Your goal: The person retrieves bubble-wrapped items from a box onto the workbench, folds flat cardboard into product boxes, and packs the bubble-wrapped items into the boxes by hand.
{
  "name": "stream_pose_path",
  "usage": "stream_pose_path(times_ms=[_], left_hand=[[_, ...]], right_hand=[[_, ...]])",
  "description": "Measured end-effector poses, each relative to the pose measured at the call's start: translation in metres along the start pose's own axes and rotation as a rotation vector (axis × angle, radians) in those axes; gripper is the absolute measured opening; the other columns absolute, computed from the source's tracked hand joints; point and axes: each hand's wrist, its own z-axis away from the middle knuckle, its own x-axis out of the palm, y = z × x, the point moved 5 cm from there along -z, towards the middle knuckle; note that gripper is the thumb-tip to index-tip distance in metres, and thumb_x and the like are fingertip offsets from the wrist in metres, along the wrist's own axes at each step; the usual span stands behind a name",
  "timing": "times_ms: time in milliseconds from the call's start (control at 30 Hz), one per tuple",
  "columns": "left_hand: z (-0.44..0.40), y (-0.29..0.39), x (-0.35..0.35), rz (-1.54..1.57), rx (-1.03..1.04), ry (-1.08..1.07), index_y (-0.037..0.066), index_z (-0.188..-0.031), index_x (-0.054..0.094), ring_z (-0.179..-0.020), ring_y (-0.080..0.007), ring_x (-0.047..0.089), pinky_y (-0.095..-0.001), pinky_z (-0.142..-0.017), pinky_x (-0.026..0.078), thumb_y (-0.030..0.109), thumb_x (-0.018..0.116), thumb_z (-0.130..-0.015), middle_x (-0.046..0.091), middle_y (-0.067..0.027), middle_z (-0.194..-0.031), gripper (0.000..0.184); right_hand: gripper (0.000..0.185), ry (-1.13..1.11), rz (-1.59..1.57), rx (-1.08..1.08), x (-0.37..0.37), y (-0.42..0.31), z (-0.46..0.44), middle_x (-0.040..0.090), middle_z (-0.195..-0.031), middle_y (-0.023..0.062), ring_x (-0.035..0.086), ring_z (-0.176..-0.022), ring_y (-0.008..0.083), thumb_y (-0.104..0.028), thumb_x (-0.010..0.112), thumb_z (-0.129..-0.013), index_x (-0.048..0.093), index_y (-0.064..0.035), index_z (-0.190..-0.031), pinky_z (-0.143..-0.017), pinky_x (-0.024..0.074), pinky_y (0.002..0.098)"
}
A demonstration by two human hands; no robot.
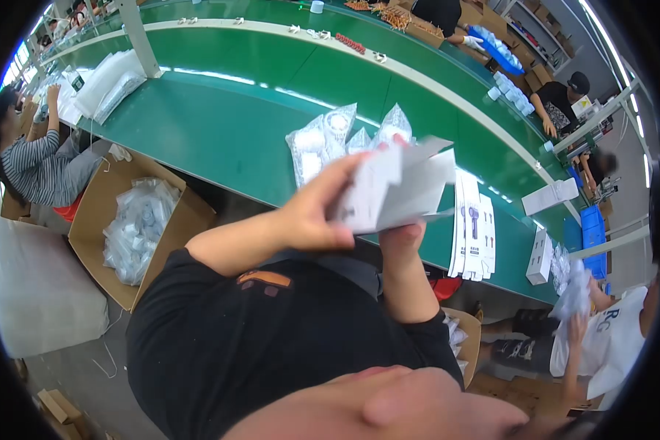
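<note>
A white printed carton [389, 187] is held up over the edge of the green bench, its flaps standing open at the right end. My left hand [319, 205] grips its left side, thumb low on the near face and fingers around the back. Under the carton's near edge, my right hand [403, 238] closes on it, with most of its fingers hidden. Just beyond my hands, several clear bubble-wrap bags with white parts [323, 139] lie on the bench. To the right of my right hand sits a stack of flat printed cartons [471, 227].
The green bench [220, 132] runs beside a conveyor [345, 70]. On the left stands a cardboard box [88, 235] of bagged parts. White cartons [541, 257] stand at the bench's right end. Co-workers sit at left [33, 161] and right [609, 337].
</note>
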Motion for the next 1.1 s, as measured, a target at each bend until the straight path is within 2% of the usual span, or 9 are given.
stream_pose_path(times_ms=[133, 200, 300, 500, 667, 767, 867, 1000, 1100], left_hand=[[0.006, -0.003, 0.009, -0.24, -0.149, -0.019, -0.001, -0.15, 0.015, -0.14, -0.0286, 0.028, -0.0426, -0.114, 0.022, 0.062, 0.079, -0.068, 0.031, -0.0182, -0.147, 0.121], [-0.006, 0.0, -0.018, 0.004, -0.118, 0.149, 0.001, -0.15, 0.016, -0.137, -0.0289, 0.033, -0.0409, -0.113, 0.023, 0.056, 0.083, -0.068, 0.033, -0.0171, -0.145, 0.12], [-0.012, 0.025, -0.018, -0.027, -0.046, 0.09, 0.002, -0.148, 0.021, -0.132, -0.0253, 0.037, -0.0395, -0.111, 0.028, 0.043, 0.082, -0.075, 0.038, -0.0158, -0.14, 0.103], [-0.004, 0.029, 0.008, 0.075, -0.117, 0.258, 0.002, -0.141, 0.027, -0.122, -0.0194, 0.043, -0.0345, -0.105, 0.034, 0.004, 0.056, -0.083, 0.042, -0.0111, -0.13, 0.065], [-0.003, 0.031, 0.015, -0.133, -0.024, 0.145, 0.002, -0.142, 0.025, -0.13, -0.0248, 0.039, -0.0406, -0.11, 0.03, 0.005, 0.055, -0.08, 0.036, -0.0144, -0.138, 0.069], [-0.007, 0.034, 0.018, 0.492, -0.09, 0.06, 0.003, -0.135, 0.033, -0.126, -0.024, 0.039, -0.0433, -0.112, 0.027, 0.012, 0.06, -0.083, 0.04, -0.013, -0.131, 0.06], [-0.011, 0.031, 0.021, 0.152, -0.011, 0.1, 0.006, -0.127, 0.039, -0.123, -0.0238, 0.04, -0.0434, -0.114, 0.024, 0.012, 0.063, -0.081, 0.042, -0.0114, -0.124, 0.052], [-0.009, 0.029, 0.022, 0.005, -0.006, 0.079, 0.007, -0.125, 0.041, -0.123, -0.0241, 0.04, -0.0424, -0.113, 0.023, 0.01, 0.066, -0.077, 0.043, -0.0114, -0.121, 0.054], [-0.01, 0.026, 0.018, 0.438, -0.147, 0.018, 0.005, -0.125, 0.044, -0.124, -0.024, 0.039, -0.0375, -0.108, 0.028, 0.021, 0.06, -0.087, 0.044, -0.0114, -0.124, 0.044]], right_hand=[[0.12, -0.032, 0.262, -0.046, 0.002, -0.008, 0.002, 0.03, -0.151, 0.0193, 0.039, -0.134, 0.0313, -0.075, 0.064, -0.073, 0.007, -0.0072, -0.153, -0.109, 0.0343, 0.0458], [0.112, -0.12, -0.062, 0.126, 0.007, -0.008, 0.005, 0.027, -0.15, 0.014, 0.032, -0.138, 0.0273, -0.041, 0.076, -0.08, -0.001, -0.0078, -0.153, -0.111, 0.0291, 0.0435], [0.11, -0.208, 0.193, -0.057, 0.013, -0.003, 0.011, 0.026, -0.15, 0.014, 0.032, -0.138, 0.0279, -0.027, 0.075, -0.08, -0.004, -0.0084, -0.153, -0.111, 0.0294, 0.0428], [0.092, -0.211, -0.02, 0.029, 0.013, -0.014, 0.008, 0.034, -0.145, 0.0153, 0.037, -0.134, 0.0286, -0.024, 0.067, -0.08, 0.011, -0.005, -0.151, -0.11, 0.0317, 0.0424], [0.075, -0.126, 0.145, -0.049, 0.014, -0.03, 0.013, 0.041, -0.138, 0.0172, 0.043, -0.126, 0.0268, -0.017, 0.055, -0.082, 0.023, -0.0007, -0.148, -0.108, 0.0338, 0.0421], [0.067, -0.025, 0.117, 0.006, 0.018, -0.037, 0.02, 0.045, -0.134, 0.0181, 0.046, -0.124, 0.0276, -0.03, 0.055, -0.087, 0.032, -0.0005, -0.142, -0.105, 0.037, 0.0411], [0.053, -0.177, -0.062, -0.184, 0.015, -0.038, 0.017, 0.049, -0.129, 0.0193, 0.05, -0.118, 0.0285, -0.04, 0.048, -0.095, 0.044, -0.0022, -0.132, -0.099, 0.0414, 0.0405], [0.043, -0.187, 0.155, -0.132, 0.008, -0.04, 0.021, 0.047, -0.127, 0.018, 0.046, -0.119, 0.0267, -0.03, 0.05, -0.095, 0.05, -0.0011, -0.127, -0.106, 0.0323, 0.0407], [0.038, -0.082, 0.047, -0.089, 0.004, -0.04, 0.023, 0.047, -0.124, 0.0171, 0.046, -0.117, 0.0239, -0.022, 0.053, -0.092, 0.051, -0.0009, -0.124, -0.104, 0.0329, 0.0369]])
